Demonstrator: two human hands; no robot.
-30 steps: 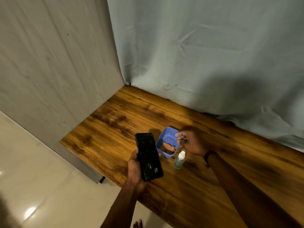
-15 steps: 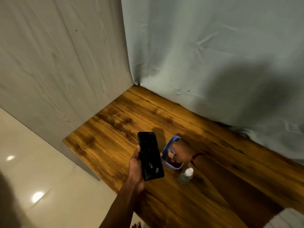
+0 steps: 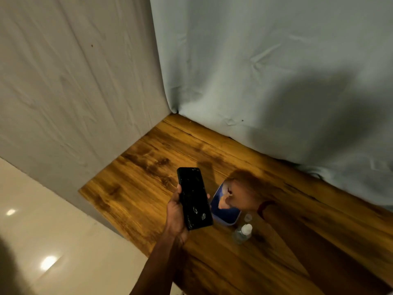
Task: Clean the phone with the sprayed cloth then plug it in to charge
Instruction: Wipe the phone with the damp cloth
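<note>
My left hand point(image 3: 175, 213) grips a black phone point(image 3: 194, 198) with a smudged, scratched screen, held upright above the wooden table point(image 3: 148, 188). Just right of it sits a small blue tub point(image 3: 226, 219). My right hand point(image 3: 242, 195) is over the tub, blurred by motion, its fingers pinching a pale orange cloth point(image 3: 225, 200) that hangs into the tub. A small clear spray bottle point(image 3: 242, 232) with a white cap stands on the table right in front of the tub.
A grey-blue cloth backdrop point(image 3: 265, 81) hangs behind the table and a beige one point(image 3: 74, 81) on the left. The table's left edge drops to a glossy tiled floor point(image 3: 53, 241). A red band circles my right wrist point(image 3: 262, 206).
My right hand went from the tub's far rim down into the tub and now lifts the cloth out. The view has shifted; the phone stays in my left hand.
</note>
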